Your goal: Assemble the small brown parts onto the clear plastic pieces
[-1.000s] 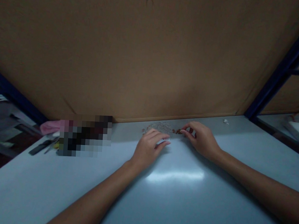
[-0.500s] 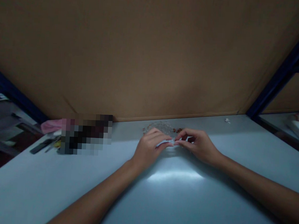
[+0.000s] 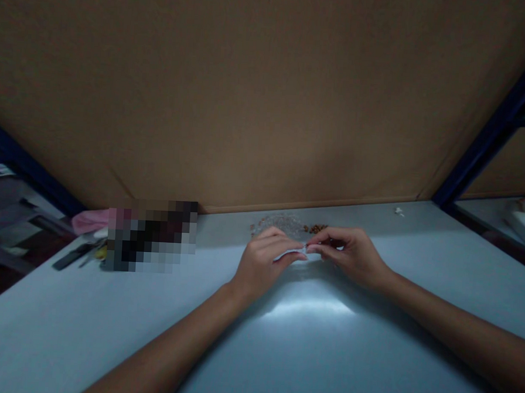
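Head view: two bare hands meet over a pale table, fingertips nearly touching. The left hand, thumb and fingers arched with a gap behind the tips, is clamped at its fingertips on a small clear piece. The right hand has thumb and forefinger pinched on the near end of that same piece — its detail is too small to tell. Just beyond the hands lie a heap of clear pieces and, beside its right edge, a cluster of brown pieces. White scraps rest farther right. At left, near a blurred-out patch, are a pink cloth and a dark bar. Behind stands a brown board — flanked by blue posts.
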{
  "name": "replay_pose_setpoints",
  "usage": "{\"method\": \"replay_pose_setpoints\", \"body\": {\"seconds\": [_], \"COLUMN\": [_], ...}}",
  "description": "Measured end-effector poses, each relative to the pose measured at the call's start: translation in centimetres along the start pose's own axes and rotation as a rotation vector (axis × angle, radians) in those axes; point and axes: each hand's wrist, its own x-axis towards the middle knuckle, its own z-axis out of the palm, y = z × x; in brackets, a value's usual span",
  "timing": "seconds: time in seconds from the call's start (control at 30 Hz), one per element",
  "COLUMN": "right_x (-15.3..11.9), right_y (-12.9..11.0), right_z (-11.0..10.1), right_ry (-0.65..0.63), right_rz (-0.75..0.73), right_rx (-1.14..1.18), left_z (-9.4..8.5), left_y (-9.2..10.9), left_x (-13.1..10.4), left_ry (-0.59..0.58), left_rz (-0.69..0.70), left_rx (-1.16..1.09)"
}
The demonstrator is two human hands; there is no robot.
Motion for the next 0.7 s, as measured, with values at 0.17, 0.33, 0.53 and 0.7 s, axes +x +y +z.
{"method": "replay_pose_setpoints", "body": {"seconds": [0.17, 0.33, 0.53, 0.7], "right_x": [0.1, 0.0, 0.0, 0.1], "right_y": [0.1, -0.2, -0.4, -1.1], "right_z": [-0.1, -0.1, 0.0, 0.3], "right_ry": [-0.063, -0.064, -0.073, -0.052], "right_rz": [-0.083, -0.108, 0.040, 0.164], "right_rx": [-0.088, -0.105, 0.079, 0.224], "left_z": [0.0, 0.0, 0.2, 0.2], "left_y": [-0.4, -0.6, -0.5, -0.2], "left_x": [-0.3, -0.3, -0.2, 0.0], "left_ry": [-0.044, -0.054, -0.041, -0.029], "left_rz": [-0.034, -0.002, 0.000, -0.012], "left_rx": [0.003, 0.008, -0.021, -0.035]}}
